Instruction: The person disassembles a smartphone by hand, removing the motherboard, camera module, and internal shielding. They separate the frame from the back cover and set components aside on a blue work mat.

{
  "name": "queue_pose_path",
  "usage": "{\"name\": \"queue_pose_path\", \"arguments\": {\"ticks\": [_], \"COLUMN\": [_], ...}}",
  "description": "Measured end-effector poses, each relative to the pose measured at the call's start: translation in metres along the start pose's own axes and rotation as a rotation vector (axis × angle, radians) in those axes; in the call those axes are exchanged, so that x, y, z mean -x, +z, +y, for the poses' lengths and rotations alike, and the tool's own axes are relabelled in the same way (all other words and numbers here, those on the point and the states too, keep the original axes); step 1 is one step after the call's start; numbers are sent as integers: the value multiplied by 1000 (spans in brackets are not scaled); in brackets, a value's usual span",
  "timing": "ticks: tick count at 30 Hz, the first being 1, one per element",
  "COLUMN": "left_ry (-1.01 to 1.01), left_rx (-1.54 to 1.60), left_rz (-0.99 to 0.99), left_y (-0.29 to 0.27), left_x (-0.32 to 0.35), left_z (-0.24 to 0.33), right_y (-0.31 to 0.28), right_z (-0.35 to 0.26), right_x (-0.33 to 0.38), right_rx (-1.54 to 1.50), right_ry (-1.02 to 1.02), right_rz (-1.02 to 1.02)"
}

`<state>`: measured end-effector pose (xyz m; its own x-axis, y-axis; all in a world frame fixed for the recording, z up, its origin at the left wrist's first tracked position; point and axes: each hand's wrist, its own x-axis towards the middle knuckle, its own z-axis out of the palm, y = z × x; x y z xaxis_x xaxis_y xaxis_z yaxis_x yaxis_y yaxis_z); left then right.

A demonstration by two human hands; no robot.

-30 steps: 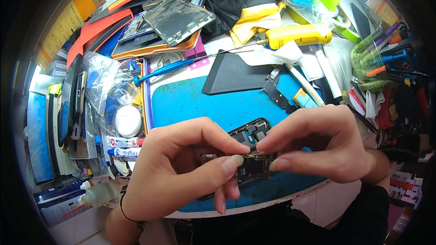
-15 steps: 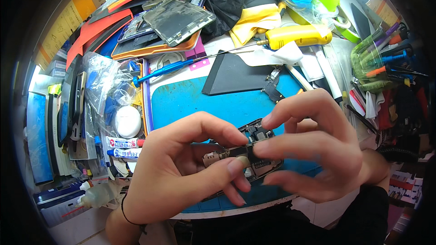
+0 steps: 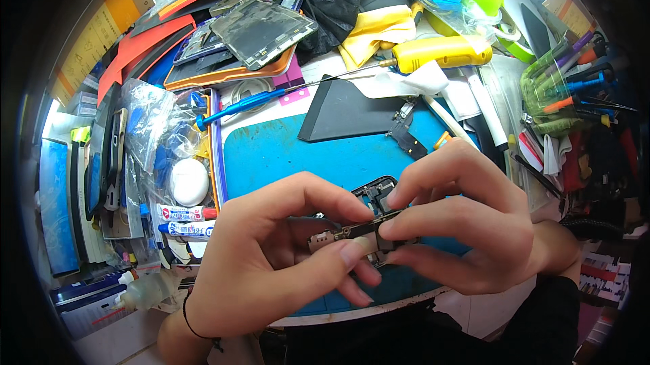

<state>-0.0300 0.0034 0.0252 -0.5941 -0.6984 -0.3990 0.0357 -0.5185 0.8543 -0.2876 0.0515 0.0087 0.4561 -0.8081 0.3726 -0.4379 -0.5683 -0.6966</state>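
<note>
My left hand (image 3: pixel 277 233) pinches a small, narrow phone circuit board (image 3: pixel 328 238) between thumb and forefinger, its metal-shielded end poking out to the left. At the board's other end my right hand (image 3: pixel 474 223) has its fingertips closed on it, thumb below and fingers above. Parts of the board are covered by the fingers. Just behind, an opened phone housing (image 3: pixel 377 189) with dark inner parts lies on the blue mat (image 3: pixel 271 152), mostly hidden by my hands.
A black flat sheet (image 3: pixel 342 111) and a small dark flex part (image 3: pixel 404 136) lie beyond my hands. Past them are a blue screwdriver (image 3: pixel 244 104), a yellow-handled tool (image 3: pixel 443 53) and stacked phone screens (image 3: pixel 263 30). Glue tubes (image 3: pixel 186 213) sit left, a tool holder (image 3: pixel 552 91) right.
My right fingertips have drawn in onto the board's right end, the thumb coming up closer. The board has shifted slightly right and its tilt has changed a little.
</note>
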Motion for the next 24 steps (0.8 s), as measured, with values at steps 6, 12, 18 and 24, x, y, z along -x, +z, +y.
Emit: {"name": "queue_pose_path", "arguments": {"ticks": [6,12,18,24], "left_ry": [-11,-13,-9,-14], "left_rx": [14,19,26,26], "left_rz": [-7,2,-6,-1], "left_y": [2,1,1,1], "left_x": [0,0,0,0], "left_z": [3,4,3,3], "right_y": [0,-1,-2,-3], "right_z": [2,2,0,0], "right_x": [0,0,-1,-1], "right_rx": [8,11,17,7], "right_ry": [-13,-9,-8,-5], "right_rz": [16,13,8,6]}}
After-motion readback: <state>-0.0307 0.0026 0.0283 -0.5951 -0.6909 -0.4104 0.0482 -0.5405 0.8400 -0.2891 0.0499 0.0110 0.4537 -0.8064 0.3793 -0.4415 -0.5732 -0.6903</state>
